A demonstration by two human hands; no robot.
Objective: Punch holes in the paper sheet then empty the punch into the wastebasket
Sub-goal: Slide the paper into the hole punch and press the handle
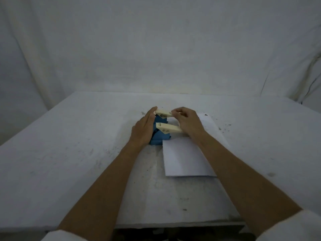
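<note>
Punch [160, 134] sits mid-tabletop [69, 162] on the paper's [185, 159] left edge, left hand [143, 131] flat against it, right hand [188, 123] pinching the levers; uneven pressure could skew the sheet.

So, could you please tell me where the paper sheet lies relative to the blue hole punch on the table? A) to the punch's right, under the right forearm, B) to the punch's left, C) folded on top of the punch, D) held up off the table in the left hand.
A: the paper sheet lies flat on the table, right of the hole punch, partly under the right forearm.
</note>
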